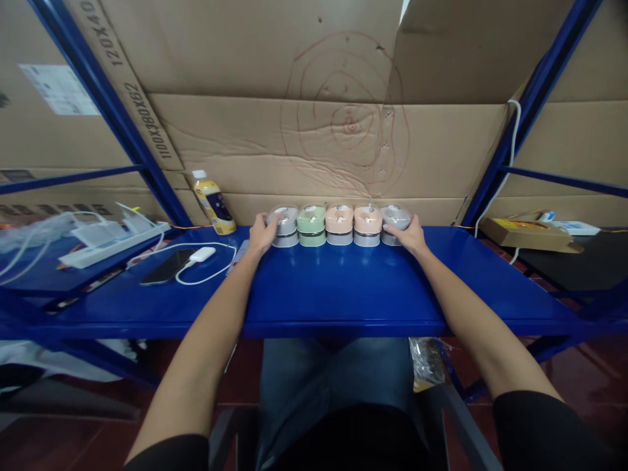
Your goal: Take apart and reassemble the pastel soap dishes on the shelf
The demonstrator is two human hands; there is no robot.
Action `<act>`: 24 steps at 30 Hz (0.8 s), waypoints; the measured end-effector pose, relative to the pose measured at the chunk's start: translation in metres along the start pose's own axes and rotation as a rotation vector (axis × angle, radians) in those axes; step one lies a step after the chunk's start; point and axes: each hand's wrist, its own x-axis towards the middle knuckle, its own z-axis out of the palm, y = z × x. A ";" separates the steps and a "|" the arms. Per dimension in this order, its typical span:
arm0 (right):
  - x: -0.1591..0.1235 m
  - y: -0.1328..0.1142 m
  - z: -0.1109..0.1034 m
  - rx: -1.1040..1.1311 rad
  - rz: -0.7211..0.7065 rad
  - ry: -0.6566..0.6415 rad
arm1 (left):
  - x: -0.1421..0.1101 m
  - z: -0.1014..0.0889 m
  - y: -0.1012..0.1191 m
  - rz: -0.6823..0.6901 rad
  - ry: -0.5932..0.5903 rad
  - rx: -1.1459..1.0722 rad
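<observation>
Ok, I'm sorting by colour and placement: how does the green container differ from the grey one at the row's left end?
The green container is pale green; the end container is grey. The left hand touches the end container, while no hand touches the green container. The end container finishes the row; the green container has neighbours on both sides. Both stand on the blue tabletop.

Exposure medium, light soft and fairly even; highlights on the lids of the containers (339, 224) suggest it's from above. Blue tabletop (338, 294) glossy, faint reflections in front of the row. Bright sliver (405, 9) at far top of the cardboard wall (220, 144). Near side under the table dim; black sleeves (540, 425) nearly crushed. Wide-angle: blue uprights (108, 98) splay, left and right edges stretched. Slightly soft overall; lid print unreadable, paper label (59, 88) at left washed out.
</observation>
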 end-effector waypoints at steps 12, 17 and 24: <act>-0.001 -0.013 -0.009 -0.089 -0.031 0.185 | -0.008 0.008 -0.001 0.153 0.080 -0.049; 0.006 -0.022 -0.037 0.096 -0.059 0.325 | -0.029 0.006 0.015 0.588 0.269 -0.008; -0.033 -0.061 -0.049 0.304 -0.396 -0.412 | -0.077 0.019 0.042 0.890 -0.107 -0.144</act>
